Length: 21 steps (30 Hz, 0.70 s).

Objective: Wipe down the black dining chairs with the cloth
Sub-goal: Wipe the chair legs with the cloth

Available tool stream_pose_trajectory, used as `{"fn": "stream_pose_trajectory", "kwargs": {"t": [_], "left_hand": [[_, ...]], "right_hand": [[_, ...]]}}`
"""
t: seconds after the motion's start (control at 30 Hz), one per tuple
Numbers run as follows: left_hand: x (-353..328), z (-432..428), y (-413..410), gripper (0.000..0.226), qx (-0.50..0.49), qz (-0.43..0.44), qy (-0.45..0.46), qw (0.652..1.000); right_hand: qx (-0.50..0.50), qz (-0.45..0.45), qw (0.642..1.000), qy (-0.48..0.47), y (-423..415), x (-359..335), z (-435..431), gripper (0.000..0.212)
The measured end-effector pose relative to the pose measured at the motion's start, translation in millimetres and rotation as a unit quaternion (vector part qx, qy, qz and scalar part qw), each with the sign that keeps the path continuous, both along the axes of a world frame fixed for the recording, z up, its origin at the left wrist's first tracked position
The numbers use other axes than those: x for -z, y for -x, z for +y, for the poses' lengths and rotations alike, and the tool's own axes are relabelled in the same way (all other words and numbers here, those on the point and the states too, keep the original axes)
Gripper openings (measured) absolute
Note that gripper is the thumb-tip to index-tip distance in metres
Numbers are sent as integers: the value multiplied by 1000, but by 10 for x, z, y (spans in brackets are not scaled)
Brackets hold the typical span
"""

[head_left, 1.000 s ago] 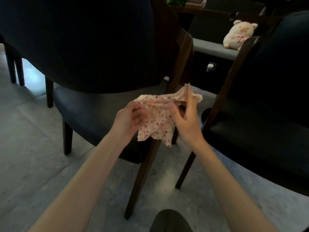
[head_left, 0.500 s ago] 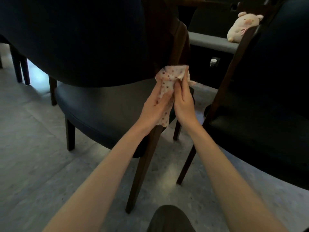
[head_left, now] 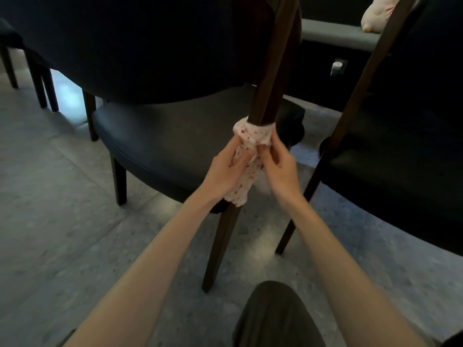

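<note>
Gripping the cloth (head_left: 253, 137) with both hands, the person holds it wrapped around the brown wooden back leg (head_left: 269, 78) of the nearer black dining chair (head_left: 162, 139). The cloth is pale with small red and purple dots. Its upper part forms a bunched ring round the leg at about seat level, and a loose tail hangs down along the leg between the two hands.

The left hand (head_left: 224, 171) curls round the cloth from the left, its fingers (head_left: 234, 147) and thumb closed on the fabric against the wood. The right hand (head_left: 281, 167) meets it from the other side, fingers (head_left: 275, 146) bent and pinching the ring of cloth. Both hands touch the cloth, and they sit just beside each other. Both forearms are bare.

The leg slants down to the grey speckled floor (head_left: 62, 221) below the hands. A second black chair (head_left: 400, 159) with the same brown legs stands just to the right. More dark chair legs (head_left: 42, 81) show at the far left. At the top right a pale plush toy (head_left: 375, 16) lies on a grey counter (head_left: 335, 33), partly cut off by the frame edge. The person's knee (head_left: 273, 316), in dark cloth, shows at the bottom.
</note>
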<state>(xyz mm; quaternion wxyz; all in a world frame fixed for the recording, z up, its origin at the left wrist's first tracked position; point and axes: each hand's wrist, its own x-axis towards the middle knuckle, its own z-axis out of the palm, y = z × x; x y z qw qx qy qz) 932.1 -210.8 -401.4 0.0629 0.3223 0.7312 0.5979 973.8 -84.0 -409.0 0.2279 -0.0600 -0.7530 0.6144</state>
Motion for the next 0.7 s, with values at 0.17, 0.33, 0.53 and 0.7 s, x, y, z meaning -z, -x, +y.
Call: {"fn": "stream_pose_trajectory", "kwargs": {"t": [0.17, 0.33, 0.53, 0.7], "left_hand": [[-216, 154, 95, 49, -8, 14, -33, 999], [156, 20, -59, 43, -107, 79, 29, 991], [486, -52, -399, 16, -239, 127, 36, 962], [704, -276, -608, 21, -247, 189, 75, 947]], "right_hand": [[-3, 62, 998, 5, 173, -325, 135, 57], [16, 8, 1000, 14, 4, 45, -11, 54], [76, -45, 995, 46, -298, 598, -341, 27], [122, -31, 992, 24, -436, 721, -373, 20]]}}
